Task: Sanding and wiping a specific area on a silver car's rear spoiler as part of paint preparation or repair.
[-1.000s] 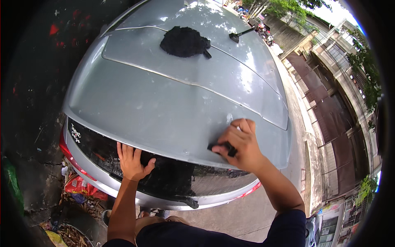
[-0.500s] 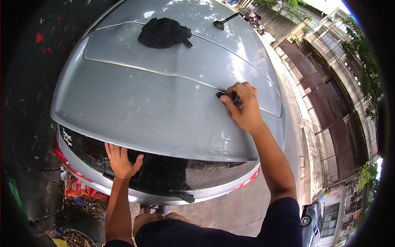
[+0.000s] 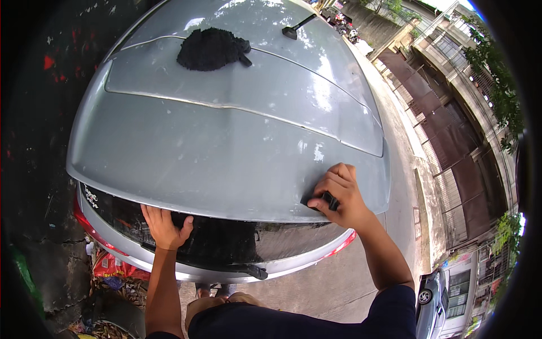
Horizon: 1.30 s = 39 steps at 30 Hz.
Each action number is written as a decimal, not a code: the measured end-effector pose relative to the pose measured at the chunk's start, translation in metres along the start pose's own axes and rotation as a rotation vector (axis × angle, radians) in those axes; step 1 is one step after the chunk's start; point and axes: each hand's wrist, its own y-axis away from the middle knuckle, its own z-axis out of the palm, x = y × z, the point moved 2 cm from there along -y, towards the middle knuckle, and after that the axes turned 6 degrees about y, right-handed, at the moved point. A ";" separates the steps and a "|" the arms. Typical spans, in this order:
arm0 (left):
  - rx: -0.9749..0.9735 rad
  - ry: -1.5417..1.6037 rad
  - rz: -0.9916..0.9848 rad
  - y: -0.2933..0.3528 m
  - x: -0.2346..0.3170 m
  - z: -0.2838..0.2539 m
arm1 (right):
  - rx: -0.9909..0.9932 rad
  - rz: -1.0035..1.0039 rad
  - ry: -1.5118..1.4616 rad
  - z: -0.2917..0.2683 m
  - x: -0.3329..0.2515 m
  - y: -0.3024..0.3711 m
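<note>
My right hand pinches a small black block with a flat base, pressing it on the silver rear panel of a car roof, close to its back edge on the right. Fingers partly cover the block, so its exact kind is unclear. My left hand rests at the panel's lower edge over the dark rear window, fingers stretched out and thumb apart, holding nothing. Farther up the roof lies a bunched black cloth.
A short black antenna stands on the roof. Below the window sits a rear wiper. Red bagged litter and dry leaves lie at lower left. Past the car's right side run a pavement and a brown gate; another car is parked at lower right.
My right hand has drawn the black block back toward me, from the panel seam to near the rear edge. My left hand stays in about the same place.
</note>
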 end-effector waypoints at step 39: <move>0.027 -0.023 -0.039 0.002 -0.005 0.009 | -0.010 -0.217 -0.128 0.024 -0.070 -0.072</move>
